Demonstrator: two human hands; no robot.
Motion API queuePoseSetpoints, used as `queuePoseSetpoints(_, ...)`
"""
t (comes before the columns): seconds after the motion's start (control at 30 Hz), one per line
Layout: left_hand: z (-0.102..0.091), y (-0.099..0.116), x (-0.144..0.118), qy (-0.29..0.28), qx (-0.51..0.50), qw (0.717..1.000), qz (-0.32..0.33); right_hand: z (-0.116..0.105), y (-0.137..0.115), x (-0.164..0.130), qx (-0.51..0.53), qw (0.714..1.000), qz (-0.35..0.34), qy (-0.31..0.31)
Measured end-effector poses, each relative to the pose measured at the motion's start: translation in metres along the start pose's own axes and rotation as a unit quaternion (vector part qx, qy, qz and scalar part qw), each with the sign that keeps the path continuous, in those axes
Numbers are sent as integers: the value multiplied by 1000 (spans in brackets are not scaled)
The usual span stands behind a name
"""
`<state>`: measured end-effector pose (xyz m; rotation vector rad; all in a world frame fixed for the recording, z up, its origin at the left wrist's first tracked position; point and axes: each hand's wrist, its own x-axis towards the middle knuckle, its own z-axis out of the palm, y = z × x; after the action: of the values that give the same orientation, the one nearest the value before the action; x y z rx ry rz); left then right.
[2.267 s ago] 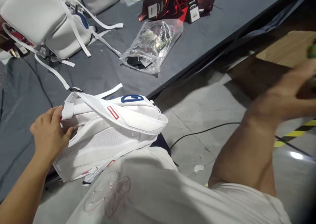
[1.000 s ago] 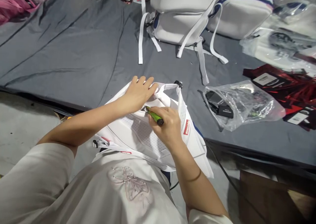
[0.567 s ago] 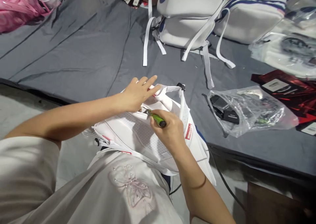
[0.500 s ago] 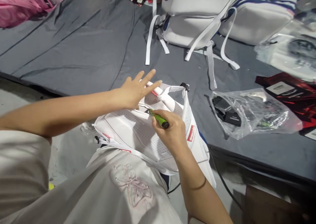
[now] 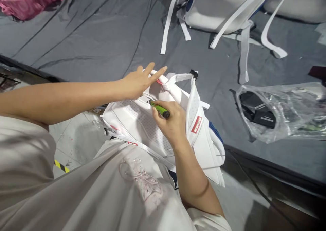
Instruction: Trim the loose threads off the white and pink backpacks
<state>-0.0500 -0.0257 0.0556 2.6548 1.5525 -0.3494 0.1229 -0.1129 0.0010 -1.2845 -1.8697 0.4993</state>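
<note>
Right of right hand (image 5: 171,119), gripping green tool (image 5: 160,109): clear bag (image 5: 287,117). Under left hand (image 5: 136,83), grip unclear: white, red-labelled backpack (image 5: 152,132).

This looks like a workshop or packing room. A long table (image 5: 102,37) under grey cloth carries a white bag (image 5: 216,12) on its far side, a pink bag (image 5: 30,0) at its far left and a clear plastic bag (image 5: 285,122) of small black items at its right. Below it, yellow-and-black striped tape (image 5: 61,166) marks a hard grey floor (image 5: 73,142).
</note>
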Motion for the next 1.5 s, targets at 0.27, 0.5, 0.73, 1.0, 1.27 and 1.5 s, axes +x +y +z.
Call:
queuePoseSetpoints(0.27, -3, 1, 5, -19, 18, 1000, 3, 12, 8, 4, -26, 999, -16, -11)
queuePoseSetpoints(0.5, -3, 6, 13, -18, 42, 999, -14, 26, 17, 5, -7, 1000, -2, -5)
queuePoseSetpoints(0.73, -12, -3, 15, -77, 39, 996, 21, 33, 20, 6, -9, 999, -28, 18)
queuePoseSetpoints(1.0, -6, -6, 19, -80, 24, 996, 28, 40, 20, 7, -1, 998, -32, 48)
queuePoseSetpoints(1.27, -17, 1, 12, -96, -45, 994, 9, 44, 18, 5, 5, 998, -11, 66)
queuePoseSetpoints(1.5, -23, -9, 19, -133, -42, 989, 41, 36, 15, 1, -38, 996, -7, 82)
